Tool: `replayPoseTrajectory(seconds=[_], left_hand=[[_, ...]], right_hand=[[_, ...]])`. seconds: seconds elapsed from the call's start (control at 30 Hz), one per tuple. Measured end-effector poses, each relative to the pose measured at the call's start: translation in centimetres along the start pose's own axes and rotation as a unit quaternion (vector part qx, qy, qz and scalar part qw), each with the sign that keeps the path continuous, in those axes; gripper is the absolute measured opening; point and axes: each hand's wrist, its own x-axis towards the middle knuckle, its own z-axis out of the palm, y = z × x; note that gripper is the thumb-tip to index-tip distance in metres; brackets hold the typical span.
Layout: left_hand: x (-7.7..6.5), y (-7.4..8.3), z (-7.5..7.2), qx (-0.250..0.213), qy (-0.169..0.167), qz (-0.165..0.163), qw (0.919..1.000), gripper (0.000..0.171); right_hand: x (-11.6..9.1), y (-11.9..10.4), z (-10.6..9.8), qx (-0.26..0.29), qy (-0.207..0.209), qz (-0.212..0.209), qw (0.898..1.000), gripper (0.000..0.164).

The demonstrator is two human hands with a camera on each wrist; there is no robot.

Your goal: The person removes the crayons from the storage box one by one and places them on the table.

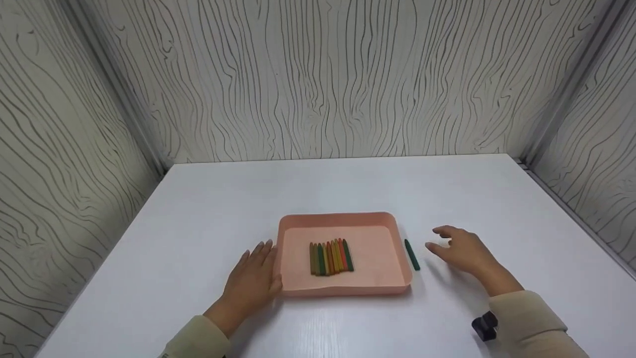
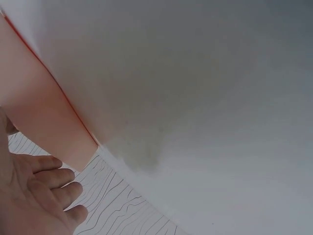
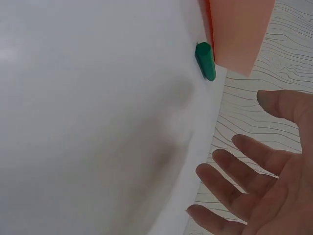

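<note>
A shallow pink tray [image 1: 367, 258] sits on the white table, with several crayons [image 1: 331, 258] lying side by side in a row inside it, in browns, greens, yellows and red. Against the tray's left wall rests my left hand [image 1: 252, 278], fingers extended and thumb by the near left corner. One dark green crayon [image 1: 412, 254] lies on the table just outside the tray's right wall. My right hand [image 1: 459, 250] hovers to the right of that crayon, holding nothing, its fingers loosely spread in the right wrist view.
The white table [image 1: 223, 194] extends around the tray on all sides. Wood-grain patterned panels [image 1: 318, 79] stand behind it and at both sides. A small black object [image 1: 485, 326] is at the right sleeve cuff.
</note>
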Motion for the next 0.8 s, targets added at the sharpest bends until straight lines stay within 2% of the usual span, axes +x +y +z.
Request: replayPoseTrajectory(seconds=[0.2, 0.43, 0.8], left_hand=[[-0.1, 0.0, -0.1, -0.005, 0.0, 0.001, 1.0, 0.055], [-0.1, 0.0, -0.1, -0.002, 0.005, 0.001, 1.0, 0.056], [0.1, 0.1, 0.1, 0.006, -0.003, -0.01, 0.9999, 0.057]], right_hand=[[0.0, 0.5, -0.3, -0.05, 0.028, -0.01, 0.998, 0.068], [0.1, 0.0, -0.7, -0.106, 0.069, -0.03, 0.992, 0.081], [0.4, -2.8, -1.8, -0.112, 0.089, -0.059, 0.988, 0.078]])
